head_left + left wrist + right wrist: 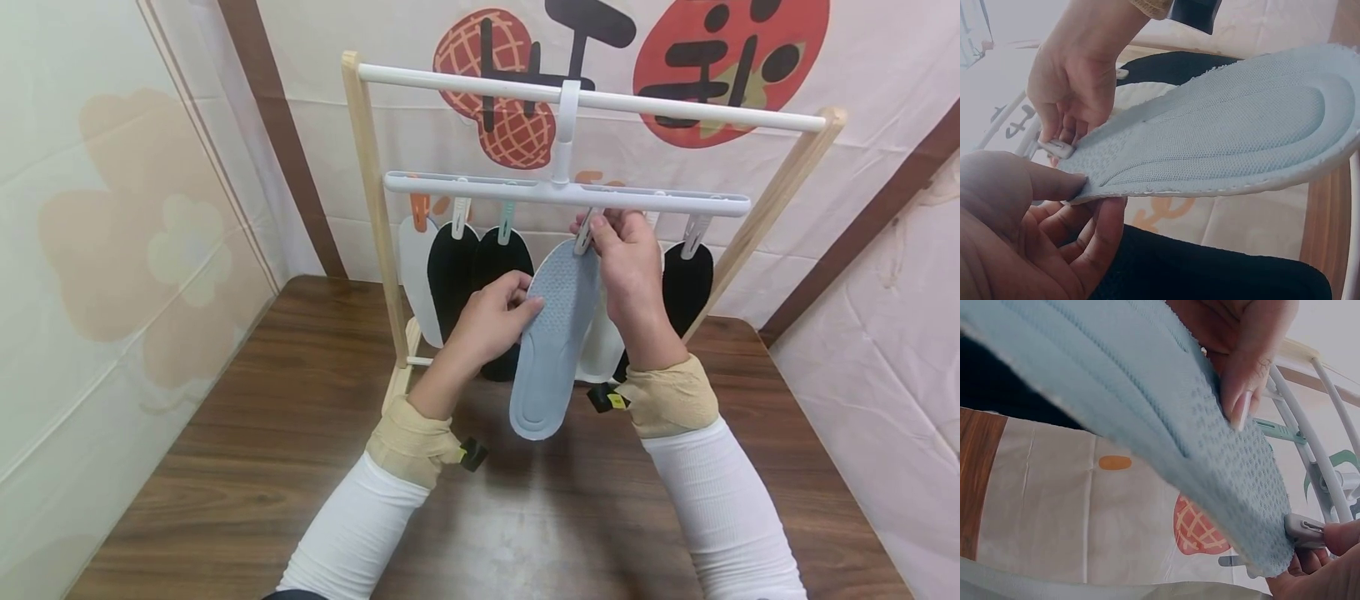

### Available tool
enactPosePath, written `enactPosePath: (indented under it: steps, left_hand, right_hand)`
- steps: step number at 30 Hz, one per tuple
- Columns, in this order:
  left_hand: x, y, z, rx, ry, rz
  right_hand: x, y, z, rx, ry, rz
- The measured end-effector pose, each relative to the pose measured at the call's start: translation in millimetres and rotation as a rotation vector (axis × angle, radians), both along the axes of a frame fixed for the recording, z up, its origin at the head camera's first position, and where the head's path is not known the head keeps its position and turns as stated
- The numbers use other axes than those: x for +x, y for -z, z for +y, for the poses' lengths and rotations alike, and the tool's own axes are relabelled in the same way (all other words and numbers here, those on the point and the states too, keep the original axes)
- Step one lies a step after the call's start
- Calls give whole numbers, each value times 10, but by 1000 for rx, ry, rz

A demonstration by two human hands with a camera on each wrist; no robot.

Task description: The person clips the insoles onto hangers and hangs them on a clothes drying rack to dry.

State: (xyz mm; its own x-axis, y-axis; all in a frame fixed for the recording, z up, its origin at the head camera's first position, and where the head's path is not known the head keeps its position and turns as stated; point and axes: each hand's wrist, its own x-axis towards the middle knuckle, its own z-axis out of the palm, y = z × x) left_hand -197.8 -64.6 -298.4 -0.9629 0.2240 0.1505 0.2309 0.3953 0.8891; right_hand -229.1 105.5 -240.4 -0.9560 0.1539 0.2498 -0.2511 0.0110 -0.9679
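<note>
A light blue insole [553, 350] with a dimpled toe half hangs at an angle below a white clip hanger [480, 188]. My left hand [491, 317] pinches its left edge, thumb on the face and fingers behind, as the left wrist view shows. At the toe end, my right hand [628, 258] pinches a grey clothespin [587, 233] between thumb and fingers. In the right wrist view the tip of this clothespin [1304, 530] overlaps the toe edge of the insole [1229, 481].
The hanger hooks over the top rail [465, 82] of a wooden-legged rack. Black insoles [452, 275] and a white insole [420, 279] hang on the left from clips, including an orange clip [419, 212]. Another black insole [687, 283] hangs at right. A brown table [300, 400] lies below.
</note>
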Motion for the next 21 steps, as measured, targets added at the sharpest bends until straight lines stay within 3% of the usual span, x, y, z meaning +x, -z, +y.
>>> enactPosePath:
  steps: [7, 21]
  left_hand:
    - [-10, -13, 10, -7, 4, 36]
    - [-26, -39, 36, -19, 0, 26]
  right_hand:
    - [1, 15, 2, 4, -5, 30]
    - [0, 11, 33, 36, -4, 9]
